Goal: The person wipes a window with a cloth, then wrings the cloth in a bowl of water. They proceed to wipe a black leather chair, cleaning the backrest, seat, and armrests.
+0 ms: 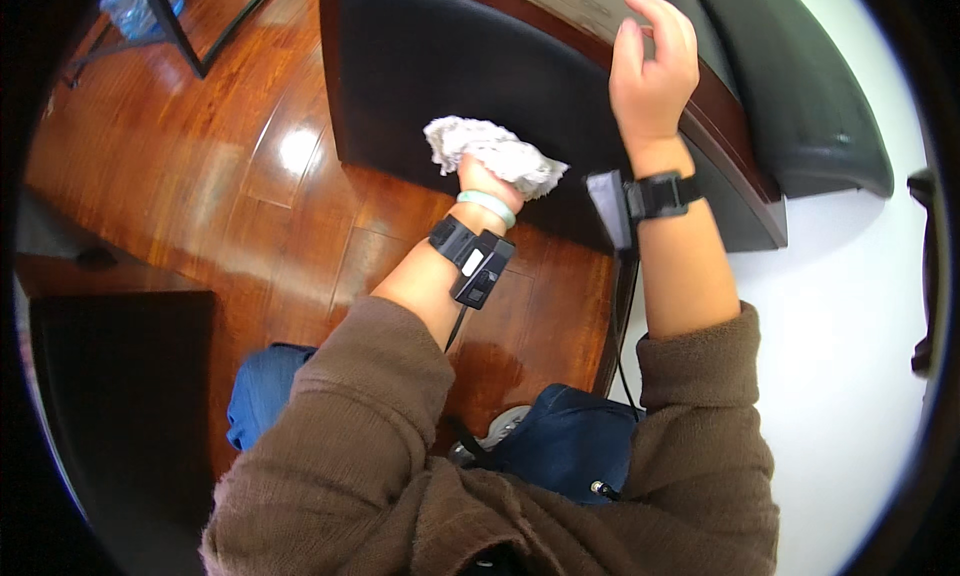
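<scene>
My left hand [489, 186] grips a crumpled white cloth [499, 150], whose folds hide most of the fingers. It lies over the black side panel [465, 58] of a piece of furniture framed in dark wood, seemingly against it. To the right, my right hand [656, 73] holds nothing, with thumb and forefinger apart. The hand overlaps the dark wooden top edge [720, 129]; whether it touches that edge I cannot tell. A pale bangle [487, 207] circles my left wrist. Black strapped devices sit on the left forearm [480, 268] and right wrist [660, 197].
A black padded backrest [814, 88] rises at the upper right beside a white wall [825, 336]. Glossy wooden flooring [247, 208] stretches leftward. Another black panel [124, 396] stands at lower left. A metal frame [176, 32] and plastic water bottle [142, 9] are at upper left.
</scene>
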Tool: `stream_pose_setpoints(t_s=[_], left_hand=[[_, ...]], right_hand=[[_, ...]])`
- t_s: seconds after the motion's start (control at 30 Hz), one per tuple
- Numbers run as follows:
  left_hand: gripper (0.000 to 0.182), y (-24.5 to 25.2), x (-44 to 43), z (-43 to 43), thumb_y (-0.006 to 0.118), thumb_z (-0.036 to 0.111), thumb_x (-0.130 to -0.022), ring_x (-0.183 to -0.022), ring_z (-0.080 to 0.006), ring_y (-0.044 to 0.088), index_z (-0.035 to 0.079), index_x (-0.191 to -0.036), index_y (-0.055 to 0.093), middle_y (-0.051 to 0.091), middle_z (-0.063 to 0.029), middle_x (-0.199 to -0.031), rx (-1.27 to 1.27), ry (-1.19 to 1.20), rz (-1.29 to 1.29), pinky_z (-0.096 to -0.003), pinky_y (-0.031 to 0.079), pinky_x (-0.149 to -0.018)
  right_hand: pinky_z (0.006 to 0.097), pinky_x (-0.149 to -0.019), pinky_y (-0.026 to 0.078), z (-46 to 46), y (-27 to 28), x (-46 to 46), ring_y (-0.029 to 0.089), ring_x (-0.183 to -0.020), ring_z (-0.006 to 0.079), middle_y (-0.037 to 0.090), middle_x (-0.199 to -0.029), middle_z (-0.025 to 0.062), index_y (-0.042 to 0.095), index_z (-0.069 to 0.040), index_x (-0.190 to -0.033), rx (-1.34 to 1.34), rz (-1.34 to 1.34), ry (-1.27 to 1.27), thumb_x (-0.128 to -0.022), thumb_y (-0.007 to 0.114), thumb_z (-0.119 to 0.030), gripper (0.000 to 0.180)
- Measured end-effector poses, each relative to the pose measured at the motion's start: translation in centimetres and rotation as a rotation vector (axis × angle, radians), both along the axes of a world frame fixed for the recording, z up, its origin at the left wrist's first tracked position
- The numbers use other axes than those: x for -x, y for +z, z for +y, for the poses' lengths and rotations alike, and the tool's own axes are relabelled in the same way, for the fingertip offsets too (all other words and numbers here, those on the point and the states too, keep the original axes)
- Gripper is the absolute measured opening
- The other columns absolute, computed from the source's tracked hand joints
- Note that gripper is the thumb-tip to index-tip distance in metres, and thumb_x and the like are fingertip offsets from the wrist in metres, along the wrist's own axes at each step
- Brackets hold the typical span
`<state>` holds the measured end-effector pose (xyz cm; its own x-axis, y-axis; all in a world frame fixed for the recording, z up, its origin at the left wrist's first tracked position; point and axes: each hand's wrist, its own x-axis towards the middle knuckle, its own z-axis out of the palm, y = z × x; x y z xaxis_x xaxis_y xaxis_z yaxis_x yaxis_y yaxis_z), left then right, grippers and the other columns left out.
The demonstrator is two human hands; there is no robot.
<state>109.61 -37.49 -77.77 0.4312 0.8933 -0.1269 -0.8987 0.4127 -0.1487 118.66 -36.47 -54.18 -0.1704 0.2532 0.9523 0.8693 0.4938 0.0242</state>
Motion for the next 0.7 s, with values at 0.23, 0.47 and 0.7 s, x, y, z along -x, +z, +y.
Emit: stream_pose_setpoints(t_s=[0.23,0.47,0.7], left_hand=[[0.017,-1.1,1.2,-1.2,0.053,0.019,-0.097,-0.083,-0.0201,0.068,0.011,-0.112,0.058,0.067,-0.0039,-0.095,-0.038,-0.053,0.704,-0.0358,0.056,-0.073],[0.021,-5.6,2.3,-3.4,0.056,0.011,-0.083,-0.087,-0.0310,0.066,0.007,-0.097,0.072,0.071,-0.0133,-0.096,-1.299,0.026,1.624,-0.0431,0.047,-0.082],[0.024,-3.1,3.6,-2.5,0.060,0.015,-0.086,-0.099,-0.0340,0.064,0.004,-0.105,0.070,0.069,-0.0160,-0.100,-1.699,-0.017,2.244,-0.0425,0.050,-0.089]], right_hand=[[0.0345,-0.089,0.049,-10.0,-17.8,0.3,0.061,-0.103,0.0221,0.064,-0.109,0.0083,0.065,-0.005,-0.107,0.646,0.924,-0.110,-0.090,0.066,-0.015,0.020],[0.0335,-0.083,0.057,-12.4,-28.5,2.2,0.066,-0.096,0.0156,0.068,-0.110,0.0052,0.063,-0.008,-0.115,1.117,2.208,0.855,-0.098,0.060,-0.034,0.031],[0.0356,-0.092,0.054,-12.9,-25.8,2.8,0.064,-0.105,0.0165,0.066,-0.117,0.0055,0.057,-0.007,-0.128,1.089,2.267,0.773,-0.093,0.069,-0.036,0.047]])
